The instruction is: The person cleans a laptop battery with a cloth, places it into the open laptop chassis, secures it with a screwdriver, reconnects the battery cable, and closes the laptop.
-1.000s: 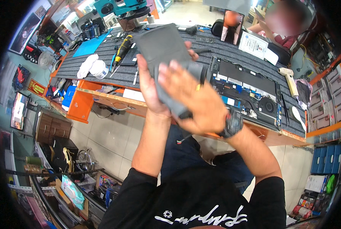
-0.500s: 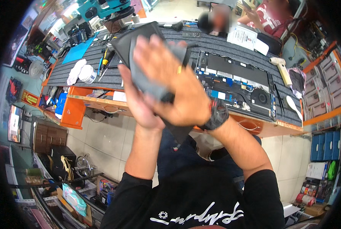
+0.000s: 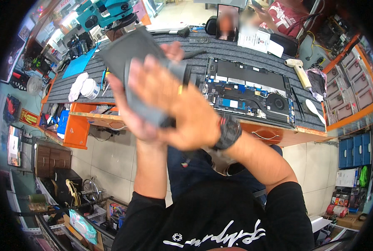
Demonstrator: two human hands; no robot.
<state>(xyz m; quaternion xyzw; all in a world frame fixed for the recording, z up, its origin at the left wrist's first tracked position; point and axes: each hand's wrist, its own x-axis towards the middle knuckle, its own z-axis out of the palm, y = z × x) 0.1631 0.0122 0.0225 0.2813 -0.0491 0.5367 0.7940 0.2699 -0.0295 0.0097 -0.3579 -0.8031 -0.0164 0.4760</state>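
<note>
My left hand [image 3: 138, 125] holds from beneath a flat, floppy-looking dark grey piece [image 3: 126, 49], its thumb along the left side and fingertips at the far right side. A lighter grey, rounded part lies across it; its exact kind I cannot make out. My right hand [image 3: 184, 111], with a black watch [image 3: 228, 131], lies over the grey piece, fingers stretched out and smeared by motion. Beyond my right wrist, an opened laptop base [image 3: 253, 92] rests on the striped desk mat, its battery, boards and round fan exposed.
Tweezers [image 3: 297, 104], a white brush-like tool [image 3: 315, 112] and a cream handheld blower [image 3: 298, 72] lie right of the laptop. At left stand a white tub [image 3: 90, 88] and a blue mat [image 3: 80, 62]. A teal microscope [image 3: 105, 16] rises at the back. Another person [image 3: 284, 19] sits across the desk.
Both hands and the grey piece have moved left in view, and the right hand has slid over the piece. The desk has also shifted slightly left in the picture.
</note>
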